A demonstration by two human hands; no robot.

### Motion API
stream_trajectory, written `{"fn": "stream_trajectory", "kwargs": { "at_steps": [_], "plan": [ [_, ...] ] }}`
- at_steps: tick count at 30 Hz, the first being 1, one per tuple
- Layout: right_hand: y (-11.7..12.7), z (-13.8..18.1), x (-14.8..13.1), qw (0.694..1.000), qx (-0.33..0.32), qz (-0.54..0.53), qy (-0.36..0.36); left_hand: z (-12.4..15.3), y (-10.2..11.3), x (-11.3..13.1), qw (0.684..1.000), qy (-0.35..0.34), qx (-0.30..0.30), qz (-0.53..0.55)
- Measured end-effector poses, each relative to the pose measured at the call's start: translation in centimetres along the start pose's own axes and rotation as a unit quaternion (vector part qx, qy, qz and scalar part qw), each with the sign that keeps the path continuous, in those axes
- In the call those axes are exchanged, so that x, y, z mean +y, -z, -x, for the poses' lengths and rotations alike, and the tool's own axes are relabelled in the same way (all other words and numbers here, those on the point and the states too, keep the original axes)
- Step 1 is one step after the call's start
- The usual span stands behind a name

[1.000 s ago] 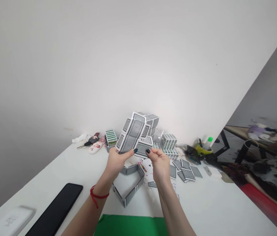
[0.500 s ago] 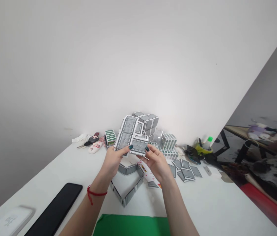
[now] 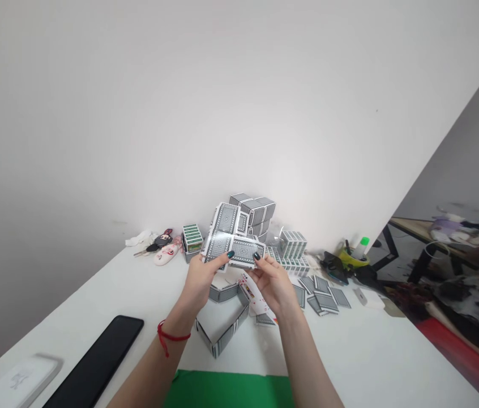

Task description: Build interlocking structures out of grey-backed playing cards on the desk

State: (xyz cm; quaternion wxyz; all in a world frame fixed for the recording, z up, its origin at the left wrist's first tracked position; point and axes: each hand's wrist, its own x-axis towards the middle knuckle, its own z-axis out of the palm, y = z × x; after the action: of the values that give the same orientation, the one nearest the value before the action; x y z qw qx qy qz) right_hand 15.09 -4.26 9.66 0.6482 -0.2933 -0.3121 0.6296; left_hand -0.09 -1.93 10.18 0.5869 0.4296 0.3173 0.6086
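Between my hands, above the table, is a structure of grey-backed playing cards (image 3: 226,217) fitted together. My left hand (image 3: 199,280) grips its lower left side, thumb on top. My right hand (image 3: 274,283) pinches the right end of a sideways playing card (image 3: 246,251) at the structure's lower right; whether this card is fixed to the rest I cannot tell. Below my hands, an angular wall of folded cards (image 3: 231,334) stands on the table. Beside it lie face-up playing cards (image 3: 253,292), partly covered by my right hand. Behind the held piece rises a block of folded cards (image 3: 260,211).
Green-striped card blocks (image 3: 294,245) stand to the right, another (image 3: 192,237) to the left. Loose cards (image 3: 324,299) lie right of my hand. A black phone (image 3: 95,360) and white case (image 3: 16,382) are front left, keys and trinkets (image 3: 163,243) back left, a yellow-green holder (image 3: 353,258) back right.
The held structure has tilted and dropped slightly. The sideways card now reaches farther right and its back shows more fully. Both hands keep their grip.
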Motion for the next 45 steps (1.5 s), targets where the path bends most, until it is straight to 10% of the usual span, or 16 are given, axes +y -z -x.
{"fn": "stream_trajectory", "kwargs": {
  "at_steps": [8, 15, 24, 31, 45],
  "plan": [
    [1.3, -0.7, 0.2, 0.997, 0.031, -0.061, -0.043, 0.6, 0.4, 1.4, 0.982, 0.056, -0.162, -0.074],
    [2.3, -0.8, -0.6, 0.997, 0.018, -0.047, -0.059, 0.3, 4.7, 4.9, 0.893, 0.11, -0.358, -0.251],
    [2.2, 0.0, -1.8, 0.988, -0.075, 0.002, -0.136, -1.2, 7.4, 5.4, 0.973, -0.01, -0.048, -0.226],
    [2.0, -0.8, -0.2, 0.994, -0.003, -0.038, -0.106, -0.5, 4.9, 4.0, 0.964, -0.042, -0.19, -0.18],
    [1.5, -0.4, 0.5, 0.984, 0.019, 0.101, -0.146, -1.1, 1.5, -0.3, 0.993, 0.022, -0.086, 0.08]
  ]
}}
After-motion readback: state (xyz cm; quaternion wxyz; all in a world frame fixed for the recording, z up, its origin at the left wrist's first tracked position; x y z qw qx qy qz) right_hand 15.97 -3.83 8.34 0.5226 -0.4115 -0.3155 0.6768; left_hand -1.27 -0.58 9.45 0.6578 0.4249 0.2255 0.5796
